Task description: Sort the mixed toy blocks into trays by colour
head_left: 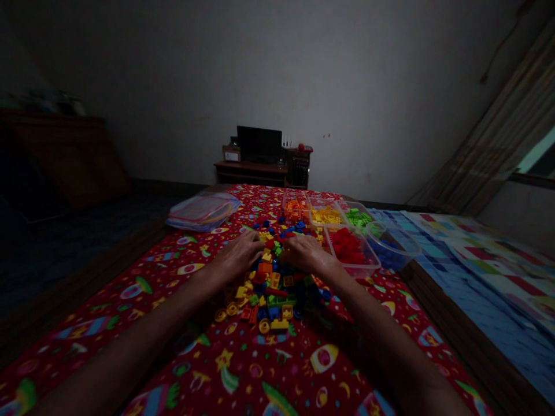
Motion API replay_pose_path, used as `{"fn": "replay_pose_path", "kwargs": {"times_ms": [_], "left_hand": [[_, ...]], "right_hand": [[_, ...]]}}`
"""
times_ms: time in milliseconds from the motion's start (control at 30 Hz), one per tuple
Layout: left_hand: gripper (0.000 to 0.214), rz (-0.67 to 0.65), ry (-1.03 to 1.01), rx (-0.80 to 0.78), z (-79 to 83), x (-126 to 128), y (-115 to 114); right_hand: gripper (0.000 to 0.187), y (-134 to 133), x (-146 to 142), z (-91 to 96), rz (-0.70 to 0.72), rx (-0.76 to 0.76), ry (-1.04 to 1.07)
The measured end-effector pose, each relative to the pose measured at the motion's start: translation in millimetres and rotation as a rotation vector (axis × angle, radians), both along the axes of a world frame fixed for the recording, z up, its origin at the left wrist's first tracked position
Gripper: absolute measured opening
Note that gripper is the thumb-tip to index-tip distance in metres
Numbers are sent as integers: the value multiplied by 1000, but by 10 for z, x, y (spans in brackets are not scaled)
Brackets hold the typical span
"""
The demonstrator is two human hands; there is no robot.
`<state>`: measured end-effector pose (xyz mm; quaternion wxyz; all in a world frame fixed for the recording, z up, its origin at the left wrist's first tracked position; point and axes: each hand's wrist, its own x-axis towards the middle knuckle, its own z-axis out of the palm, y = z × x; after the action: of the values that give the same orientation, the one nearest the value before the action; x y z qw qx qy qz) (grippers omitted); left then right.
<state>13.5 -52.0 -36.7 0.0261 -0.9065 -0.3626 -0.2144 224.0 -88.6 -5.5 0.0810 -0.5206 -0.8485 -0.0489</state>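
Observation:
A loose heap of mixed plastic building bricks (274, 281) in yellow, red, blue, green and orange lies on the red patterned cloth (260, 370). My left hand (243, 252) is at the left side of the heap, its fingers curled down and pressed together among the bricks. On the other side, my right hand (303, 253) bends inward with closed fingers over the heap. What either hand holds, if anything, is hidden by the fingers. Near my right hand stands a clear tub of red bricks (347, 247).
Behind the red tub are clear tubs with orange bricks (295, 210), yellow bricks (326, 216) and green bricks (358, 218). A round clear tub (401, 245) holds blue bricks at the right. Stacked clear lids (202, 212) lie at the left. A monitor (259, 143) stands behind.

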Motion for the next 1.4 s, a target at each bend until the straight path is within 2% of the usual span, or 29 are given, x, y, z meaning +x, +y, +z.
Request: {"fn": "replay_pose_path", "kwargs": {"times_ms": [133,233,367,500,567,633,733,833,967,1100,1267,1400], "left_hand": [[16,22,-64,3,-148,-13,59],[14,29,-156,-20,-162,-12,100],[19,42,-360,-103,-32,-8,125],[29,97,-646,-401,150,-1,53],[34,108,-733,-568,223,28,-25],[36,109,-801,-664,275,76,-108],[38,112,-893,-716,304,155,-185],[44,111,-924,-744,265,214,-178],[50,90,-880,-736,152,250,-94],[45,60,-756,-655,118,223,-59],[29,70,-364,-347,230,97,-116],[24,-29,-86,-305,201,26,-103]], "right_hand": [[24,20,25,-62,29,19,40],[26,15,47,-26,86,44,105],[26,25,30,-2,130,73,191],[26,85,-40,26,171,57,418],[29,121,-67,45,185,-22,581],[36,153,-76,51,210,-158,720],[47,179,-66,31,291,-324,830],[48,166,-54,20,328,-357,806],[31,112,-59,76,296,-287,687],[30,87,-30,128,256,-238,595],[25,206,248,137,106,-67,494],[28,553,609,210,-108,32,522]]}}
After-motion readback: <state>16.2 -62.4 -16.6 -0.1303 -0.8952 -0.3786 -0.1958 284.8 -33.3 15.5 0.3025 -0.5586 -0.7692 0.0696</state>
